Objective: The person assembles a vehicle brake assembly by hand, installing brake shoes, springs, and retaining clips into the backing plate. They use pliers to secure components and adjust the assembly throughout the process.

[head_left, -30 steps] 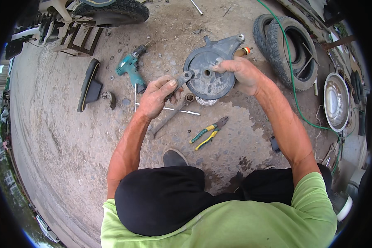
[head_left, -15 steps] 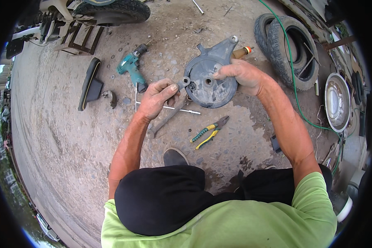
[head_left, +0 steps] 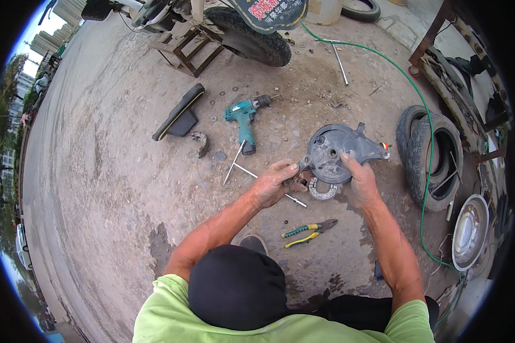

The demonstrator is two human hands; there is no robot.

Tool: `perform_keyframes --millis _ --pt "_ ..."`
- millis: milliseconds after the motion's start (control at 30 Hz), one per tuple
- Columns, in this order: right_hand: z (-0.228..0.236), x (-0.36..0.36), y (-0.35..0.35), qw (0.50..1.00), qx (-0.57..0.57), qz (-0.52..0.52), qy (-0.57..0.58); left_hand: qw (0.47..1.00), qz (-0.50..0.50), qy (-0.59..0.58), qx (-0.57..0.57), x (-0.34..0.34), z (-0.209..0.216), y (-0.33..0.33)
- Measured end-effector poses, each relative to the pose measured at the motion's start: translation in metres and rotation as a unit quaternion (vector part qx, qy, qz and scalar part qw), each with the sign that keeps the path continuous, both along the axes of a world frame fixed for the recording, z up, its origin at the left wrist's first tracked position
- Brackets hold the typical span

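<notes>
Brake plate is being held above the ground; the right hand is clasping its lower-right edge, thumb on top, likely for steadiness. The left hand is pinching a lever beside the plate's left edge, probably leaving its end clear.

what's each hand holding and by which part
Left hand: small metal lever, by its left end. Right hand: dark round plate, by its lower-right edge.

Matt, scuffed metal plate
</notes>
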State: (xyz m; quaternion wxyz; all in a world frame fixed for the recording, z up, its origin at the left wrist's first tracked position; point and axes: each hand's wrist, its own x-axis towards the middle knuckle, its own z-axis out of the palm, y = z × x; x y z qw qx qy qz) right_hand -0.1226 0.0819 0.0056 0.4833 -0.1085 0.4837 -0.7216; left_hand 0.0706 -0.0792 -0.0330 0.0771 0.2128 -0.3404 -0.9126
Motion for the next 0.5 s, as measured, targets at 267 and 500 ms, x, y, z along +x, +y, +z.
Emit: perform_keyframes --millis 267,500 --pt "0.013 0.04 0.009 0.952 0.024 0.118 0.281 0.995 0.063 0.039 0.072 -0.003 -0.015 -0.004" --pt "0.022 0.032 0.016 0.961 -0.031 0.178 0.211 0.995 0.043 0.079 0.05 0.013 -0.006 -0.055"
